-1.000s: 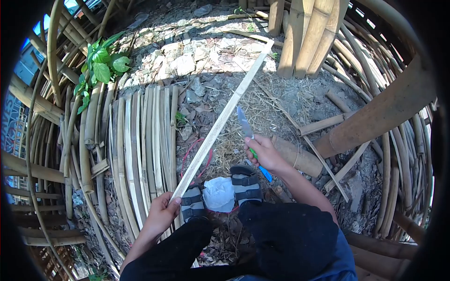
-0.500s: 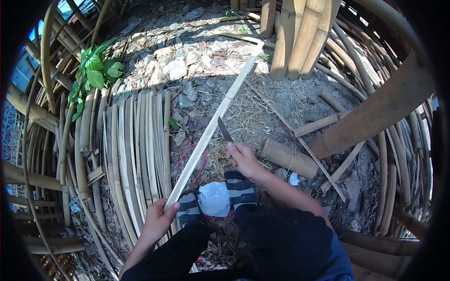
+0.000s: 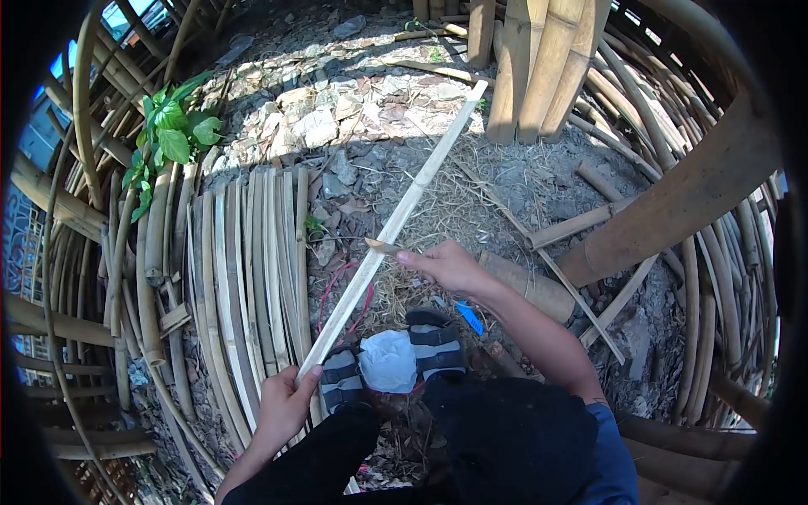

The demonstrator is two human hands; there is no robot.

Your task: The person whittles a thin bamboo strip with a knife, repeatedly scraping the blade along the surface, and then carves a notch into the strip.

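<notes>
A long pale bamboo strip [image 3: 410, 198] slants from my lap up toward the far right. My left hand [image 3: 284, 400] grips its near end, thumb on top. In my right hand [image 3: 443, 268] is a knife [image 3: 383, 247], its blade lying across the strip around mid-length. The fingers wrap the knife's handle and hide most of it. Below the strip, between my sandalled feet [image 3: 436, 341], sits a crumpled white wad [image 3: 388, 360]. A loop of pink string [image 3: 367, 301] lies on the ground by the strip.
A row of split bamboo strips [image 3: 244, 286] lies to the left. Thick bamboo poles [image 3: 673, 194] lean at the right, near a cut bamboo section [image 3: 539, 290]. A blue object [image 3: 470, 317] lies by my right foot. A leafy plant [image 3: 172, 126] grows at the left.
My right hand has moved slightly down along the strip, and the knife blade has turned from pointing up to lying across it. The strip's far end has shifted a little right.
</notes>
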